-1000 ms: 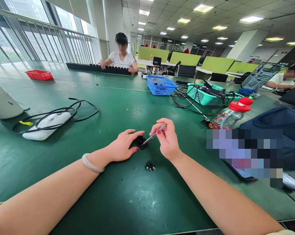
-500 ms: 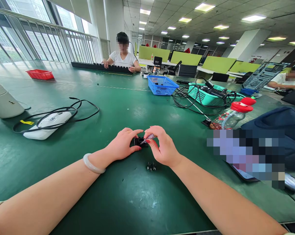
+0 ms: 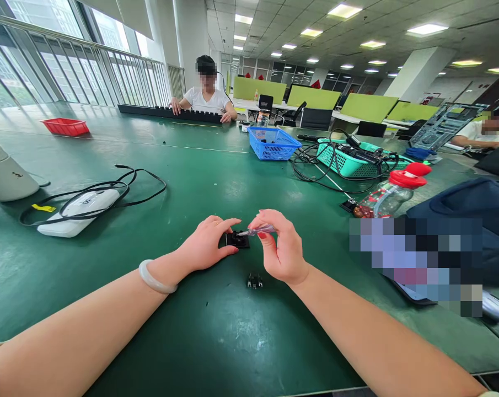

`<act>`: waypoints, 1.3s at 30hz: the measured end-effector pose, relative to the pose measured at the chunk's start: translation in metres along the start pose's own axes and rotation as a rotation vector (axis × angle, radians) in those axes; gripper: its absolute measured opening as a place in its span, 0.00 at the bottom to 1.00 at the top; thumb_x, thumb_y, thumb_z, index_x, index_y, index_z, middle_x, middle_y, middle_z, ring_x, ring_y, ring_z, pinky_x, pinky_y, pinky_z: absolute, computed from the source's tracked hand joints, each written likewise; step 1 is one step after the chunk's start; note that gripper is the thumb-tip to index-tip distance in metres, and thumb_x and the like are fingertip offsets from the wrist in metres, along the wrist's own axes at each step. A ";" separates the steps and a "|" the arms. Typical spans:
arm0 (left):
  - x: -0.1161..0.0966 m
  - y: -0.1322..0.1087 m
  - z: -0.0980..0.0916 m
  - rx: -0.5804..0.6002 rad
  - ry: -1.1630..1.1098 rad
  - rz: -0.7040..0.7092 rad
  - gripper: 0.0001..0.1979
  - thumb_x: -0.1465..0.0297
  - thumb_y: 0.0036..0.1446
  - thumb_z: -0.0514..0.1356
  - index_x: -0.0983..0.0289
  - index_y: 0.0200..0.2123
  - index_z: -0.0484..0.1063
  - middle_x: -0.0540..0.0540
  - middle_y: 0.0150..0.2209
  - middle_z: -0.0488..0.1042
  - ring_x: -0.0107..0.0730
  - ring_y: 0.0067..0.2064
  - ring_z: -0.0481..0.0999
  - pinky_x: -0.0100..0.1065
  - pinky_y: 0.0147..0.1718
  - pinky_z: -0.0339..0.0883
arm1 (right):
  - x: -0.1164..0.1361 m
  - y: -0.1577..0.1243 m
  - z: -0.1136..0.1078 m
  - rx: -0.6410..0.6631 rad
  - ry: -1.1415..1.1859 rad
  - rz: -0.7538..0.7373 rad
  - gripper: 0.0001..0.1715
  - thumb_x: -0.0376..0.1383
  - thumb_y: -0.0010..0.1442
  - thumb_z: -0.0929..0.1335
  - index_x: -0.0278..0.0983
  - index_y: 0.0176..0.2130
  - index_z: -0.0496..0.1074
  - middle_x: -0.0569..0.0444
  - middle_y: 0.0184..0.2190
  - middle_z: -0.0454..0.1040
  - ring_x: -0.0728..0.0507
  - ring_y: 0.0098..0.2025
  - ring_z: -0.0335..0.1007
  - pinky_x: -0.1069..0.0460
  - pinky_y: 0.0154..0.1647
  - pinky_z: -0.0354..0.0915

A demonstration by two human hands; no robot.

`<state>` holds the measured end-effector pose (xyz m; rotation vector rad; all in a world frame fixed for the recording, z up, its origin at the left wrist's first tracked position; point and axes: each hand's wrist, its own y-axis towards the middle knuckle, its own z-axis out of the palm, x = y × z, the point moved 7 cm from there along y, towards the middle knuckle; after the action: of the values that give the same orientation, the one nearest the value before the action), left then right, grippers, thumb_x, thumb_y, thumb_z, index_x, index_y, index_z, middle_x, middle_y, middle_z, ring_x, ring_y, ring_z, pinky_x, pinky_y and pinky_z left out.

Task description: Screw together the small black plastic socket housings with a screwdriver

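Lowered, right hand (image 3: 283, 249) pinches screwdriver (image 3: 259, 230) onto black part (image 3: 237, 239), half hidden in left hand's (image 3: 208, 245) grip; blue basket (image 3: 274, 148) contents unclear.

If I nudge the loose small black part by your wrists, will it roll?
The small black part looks tiny, probably light and easily flicked. It seems blocky with prongs, so likelier to slide on the green mat than roll.

We see a red tray (image 3: 65, 127) near the tabletop's (image 3: 199, 165) far left corner, a white device (image 3: 78, 212) with its black cable (image 3: 163, 189) toward the left edge, and a blue basket (image 3: 273, 143) and a red-capped bottle (image 3: 392, 196) farther right.
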<state>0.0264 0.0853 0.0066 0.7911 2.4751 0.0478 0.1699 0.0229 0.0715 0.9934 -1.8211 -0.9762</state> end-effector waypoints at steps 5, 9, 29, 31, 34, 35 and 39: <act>0.000 0.000 -0.001 -0.019 -0.003 0.021 0.28 0.62 0.53 0.64 0.56 0.58 0.64 0.54 0.45 0.75 0.46 0.52 0.69 0.50 0.55 0.64 | -0.015 -0.001 0.010 0.097 -0.042 0.155 0.22 0.27 0.64 0.61 0.44 0.55 0.59 0.54 0.35 0.75 0.45 0.38 0.74 0.42 0.48 0.70; -0.002 -0.001 -0.002 -0.039 -0.004 0.058 0.28 0.60 0.56 0.61 0.56 0.59 0.63 0.56 0.45 0.75 0.45 0.52 0.69 0.52 0.55 0.64 | -0.033 -0.005 0.009 0.094 -0.052 0.380 0.18 0.34 0.60 0.68 0.44 0.50 0.63 0.56 0.32 0.76 0.44 0.38 0.75 0.45 0.45 0.69; -0.006 -0.001 -0.007 -0.037 -0.003 0.020 0.19 0.64 0.62 0.53 0.57 0.56 0.66 0.55 0.51 0.74 0.42 0.53 0.70 0.50 0.56 0.65 | -0.050 -0.003 0.007 0.124 -0.091 0.520 0.04 0.37 0.61 0.66 0.41 0.37 0.64 0.55 0.31 0.75 0.45 0.33 0.71 0.49 0.37 0.67; -0.008 -0.001 -0.010 -0.066 -0.002 0.012 0.18 0.64 0.63 0.51 0.58 0.55 0.67 0.56 0.49 0.75 0.42 0.52 0.70 0.50 0.55 0.66 | -0.050 -0.003 0.007 0.121 -0.100 0.523 0.04 0.38 0.61 0.66 0.41 0.36 0.64 0.55 0.31 0.74 0.45 0.32 0.71 0.49 0.36 0.67; -0.009 -0.001 -0.015 -0.114 0.002 0.007 0.18 0.64 0.63 0.51 0.58 0.55 0.67 0.57 0.49 0.74 0.43 0.52 0.70 0.49 0.55 0.66 | -0.045 -0.002 0.005 0.082 -0.076 0.460 0.04 0.37 0.62 0.66 0.41 0.38 0.64 0.55 0.31 0.75 0.45 0.33 0.72 0.49 0.38 0.68; -0.009 -0.001 -0.016 -0.129 0.002 0.012 0.18 0.64 0.63 0.51 0.58 0.55 0.67 0.57 0.50 0.74 0.42 0.53 0.69 0.49 0.56 0.66 | -0.041 -0.002 0.003 0.052 -0.058 0.421 0.04 0.36 0.63 0.65 0.41 0.39 0.65 0.55 0.31 0.75 0.45 0.34 0.72 0.49 0.39 0.68; -0.005 -0.001 -0.022 -0.220 0.032 -0.012 0.18 0.66 0.64 0.49 0.57 0.54 0.68 0.57 0.51 0.71 0.41 0.54 0.68 0.48 0.58 0.64 | -0.029 -0.002 -0.012 -0.149 0.007 0.283 0.05 0.35 0.64 0.64 0.41 0.43 0.64 0.54 0.34 0.74 0.46 0.35 0.72 0.48 0.41 0.69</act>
<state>0.0180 0.0846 0.0272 0.6862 2.4505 0.3241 0.1908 0.0450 0.0658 0.6270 -1.7950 -0.9150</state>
